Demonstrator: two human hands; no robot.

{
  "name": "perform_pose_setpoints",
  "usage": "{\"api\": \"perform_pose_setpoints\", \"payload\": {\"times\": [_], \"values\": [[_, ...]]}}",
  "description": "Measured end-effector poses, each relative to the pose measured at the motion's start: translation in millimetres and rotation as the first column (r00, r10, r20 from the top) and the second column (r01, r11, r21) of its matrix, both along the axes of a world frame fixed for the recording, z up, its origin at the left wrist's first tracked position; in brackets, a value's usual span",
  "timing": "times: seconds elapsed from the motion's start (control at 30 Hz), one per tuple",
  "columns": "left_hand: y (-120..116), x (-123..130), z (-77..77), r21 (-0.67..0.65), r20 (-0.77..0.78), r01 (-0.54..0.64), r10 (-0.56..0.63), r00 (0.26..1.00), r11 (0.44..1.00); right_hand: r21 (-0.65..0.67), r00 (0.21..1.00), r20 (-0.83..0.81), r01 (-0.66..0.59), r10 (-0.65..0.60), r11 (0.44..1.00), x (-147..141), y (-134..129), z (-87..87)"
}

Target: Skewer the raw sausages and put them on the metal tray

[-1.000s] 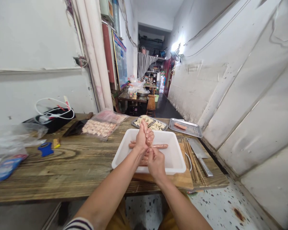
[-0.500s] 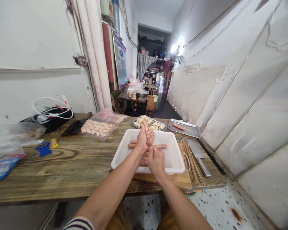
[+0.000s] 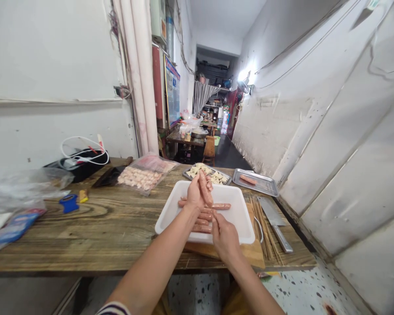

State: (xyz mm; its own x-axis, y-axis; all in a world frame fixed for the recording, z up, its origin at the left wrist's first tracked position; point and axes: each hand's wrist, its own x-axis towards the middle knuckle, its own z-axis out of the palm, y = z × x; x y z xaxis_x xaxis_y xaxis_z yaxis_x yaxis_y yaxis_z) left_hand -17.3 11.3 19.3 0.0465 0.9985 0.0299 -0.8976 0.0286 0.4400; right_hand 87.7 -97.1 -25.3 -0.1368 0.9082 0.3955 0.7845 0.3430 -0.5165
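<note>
My left hand [image 3: 197,192] is wrapped round a pinkish sausage [image 3: 205,190], held tilted above a white plastic tub [image 3: 170,218]. Just below the sausage's lower end, my right hand [image 3: 226,236] is closed in a pinch on a thin skewer, mostly hidden by the fingers. The skewer lines up with the sausage; how deep it sits in the meat I cannot tell. Several more sausages [image 3: 202,228] lie in the tub under my hands. The tub rests partly on a wooden cutting board [image 3: 254,254].
Bamboo skewers [image 3: 265,232] and a cleaver [image 3: 274,218] lie right of the tub. Behind are a metal tray [image 3: 265,186] with one sausage and a tray of pale triangular pieces [image 3: 218,177]. A bag of meat pieces [image 3: 139,177] and a blue tool [image 3: 68,203] lie left.
My right hand has drawn down and slightly away from the sausage's lower end, showing a gap between them. My left hand keeps hold of the sausage. The view has shifted slightly.
</note>
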Motion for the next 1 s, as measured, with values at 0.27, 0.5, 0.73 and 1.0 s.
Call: {"api": "perform_pose_setpoints", "payload": {"times": [0.27,0.5,0.73,1.0], "values": [[3.6,-3.4,-6.7,0.074,0.083,0.013,-0.019,0.996,0.997,0.010,0.999,-0.030,-0.018,0.018,1.000,1.3,-2.5,-4.2],[3.1,-2.5,-6.4,0.067,0.051,-0.011,0.007,0.999,0.998,-0.090,0.969,0.206,-0.119,0.136,0.989,5.1,1.3,9.1],[4.2,-1.0,-6.3,0.035,0.039,-0.045,0.044,0.998,0.998,0.055,0.992,0.103,-0.080,0.074,0.995,1.1,6.8,-1.0],[6.4,-3.0,-10.0,0.026,0.036,-0.064,0.063,0.997,0.998,0.116,0.944,-0.292,-0.123,0.152,0.986,-13.1,11.7,-2.6]]}}
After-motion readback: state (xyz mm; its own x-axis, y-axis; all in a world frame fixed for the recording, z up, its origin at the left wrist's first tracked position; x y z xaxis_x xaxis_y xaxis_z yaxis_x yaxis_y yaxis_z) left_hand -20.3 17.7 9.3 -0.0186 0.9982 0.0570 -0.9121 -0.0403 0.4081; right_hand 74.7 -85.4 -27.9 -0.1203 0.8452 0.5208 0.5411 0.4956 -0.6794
